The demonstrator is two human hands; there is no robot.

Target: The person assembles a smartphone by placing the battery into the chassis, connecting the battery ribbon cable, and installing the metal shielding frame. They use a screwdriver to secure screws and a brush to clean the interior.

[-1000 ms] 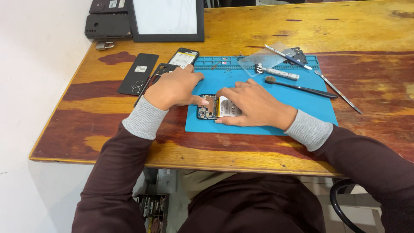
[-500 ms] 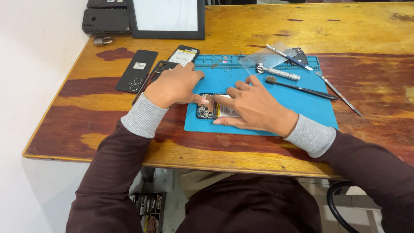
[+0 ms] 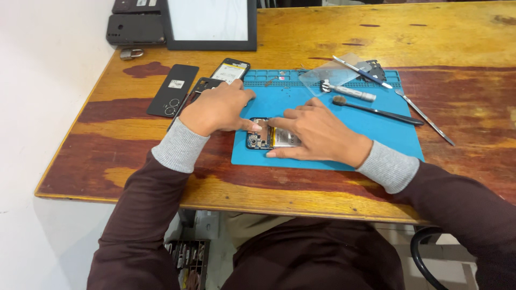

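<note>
1. Head view: opened phone point(image 3: 267, 137) lies on the blue mat point(image 3: 333, 150) on the desk point(image 3: 322, 32). Risk, as I judge it: a fingertip slipping could scrape the exposed board.
2. Left hand point(image 3: 217, 110) curled, fingers pressing the phone's top end.
3. Right hand point(image 3: 317, 131) flat, fingers spread, pinning the phone; neither hand grips it.

Worn yellow-and-red wooden table point(image 3: 333, 32) carrying a blue rubber work mat point(image 3: 376, 134), a black phone back cover point(image 3: 173, 90), a black-framed white panel point(image 3: 209, 21), dark flat devices point(image 3: 135, 28) and a small metal padlock point(image 3: 130, 53).
</note>
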